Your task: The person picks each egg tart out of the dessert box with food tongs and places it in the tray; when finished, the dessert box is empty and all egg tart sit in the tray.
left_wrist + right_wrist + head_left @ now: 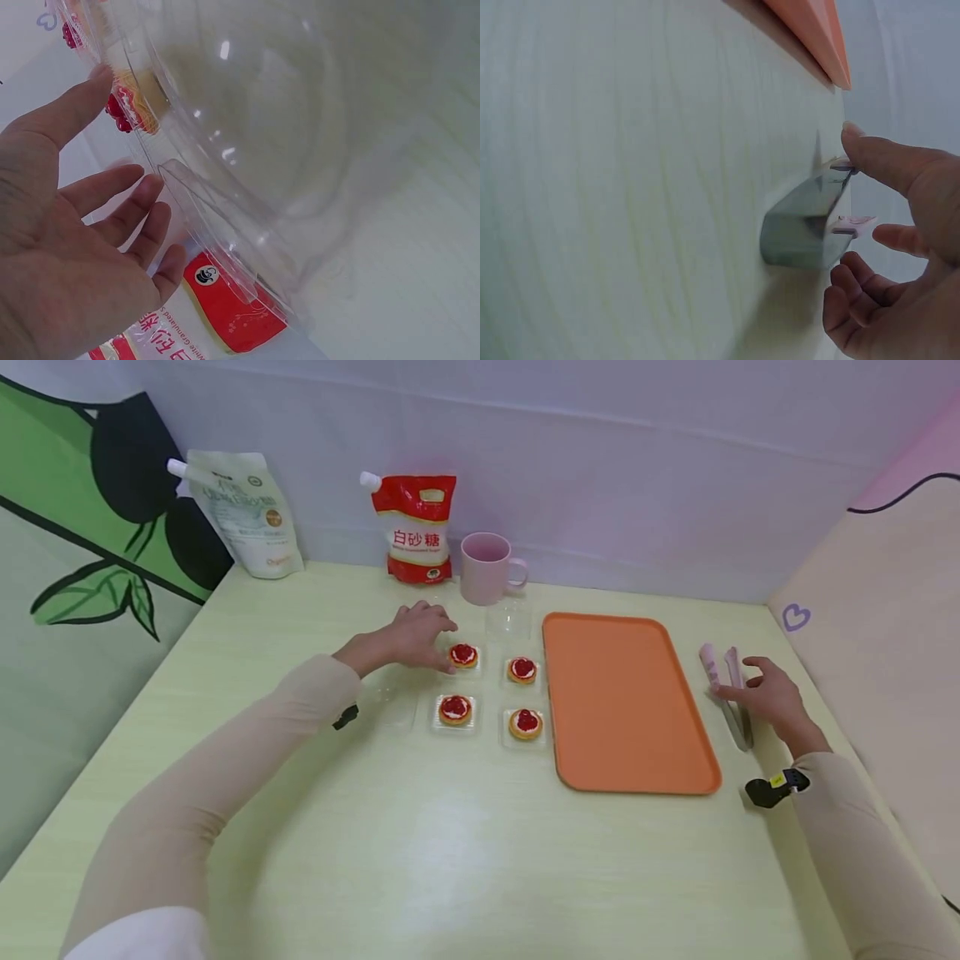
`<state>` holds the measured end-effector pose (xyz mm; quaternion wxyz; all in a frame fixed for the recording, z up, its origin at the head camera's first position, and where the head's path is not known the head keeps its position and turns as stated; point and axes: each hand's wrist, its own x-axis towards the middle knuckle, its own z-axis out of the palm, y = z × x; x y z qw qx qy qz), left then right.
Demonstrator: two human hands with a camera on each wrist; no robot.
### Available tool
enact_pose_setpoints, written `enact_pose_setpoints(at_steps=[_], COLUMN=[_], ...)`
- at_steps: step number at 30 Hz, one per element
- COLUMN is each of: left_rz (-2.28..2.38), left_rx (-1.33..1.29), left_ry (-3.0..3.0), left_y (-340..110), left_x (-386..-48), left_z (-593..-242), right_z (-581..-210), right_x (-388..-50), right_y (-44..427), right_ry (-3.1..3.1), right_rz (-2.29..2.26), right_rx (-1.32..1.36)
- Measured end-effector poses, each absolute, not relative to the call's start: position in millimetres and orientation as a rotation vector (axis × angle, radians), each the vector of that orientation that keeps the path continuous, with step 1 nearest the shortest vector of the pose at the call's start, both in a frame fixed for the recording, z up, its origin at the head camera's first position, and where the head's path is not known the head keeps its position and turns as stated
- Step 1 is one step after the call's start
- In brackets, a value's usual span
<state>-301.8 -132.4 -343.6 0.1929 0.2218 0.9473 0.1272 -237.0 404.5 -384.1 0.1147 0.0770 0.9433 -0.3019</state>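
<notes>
Tarts with red topping sit in clear plastic containers, including a back-left tart (463, 655) and a front-left tart (454, 710). Beside the back-left one is my left hand (408, 637), fingers spread and slightly bent; whether its thumb touches the container is unclear. The left wrist view shows this hand (97, 217) next to clear plastic (247, 135). My right hand (776, 697) is at metal tongs (735, 714) with pink handles. In the right wrist view, the hand's (907, 247) thumb and index finger lie apart around the tongs' (799, 229) handles, contact uncertain.
An orange tray (630, 702) lies between the tarts and tongs. Clear plastic lids (508, 620) lie behind and left of the tarts. At the back stand a pink mug (484, 572), a red-and-white sugar bag (418, 531) and a pale spouted pouch (247, 518).
</notes>
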Motion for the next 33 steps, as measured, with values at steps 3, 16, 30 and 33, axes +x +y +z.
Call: enact_pose_setpoints(at_steps=[3, 16, 30, 33], left_rz=[0.349, 0.36, 0.344, 0.345], left_rx=[0.612, 0.604, 0.576, 0.577], left_ry=[2.65, 2.619, 2.621, 2.621], left_y=[-130, -129, -127, -127], left_x=[-302, -301, -303, -302], left_z=[-344, -338, -340, -341], right_z=[-384, -383, -377, -370], right_x=[-234, -235, -244, -244], right_y=[403, 397, 382, 371], right_ry=[2.74, 2.822, 2.95, 2.95], right_rz=[-0.876, -0.786, -1.035, -1.098], right_rx=[0.228, 0.249, 0.074, -0.014])
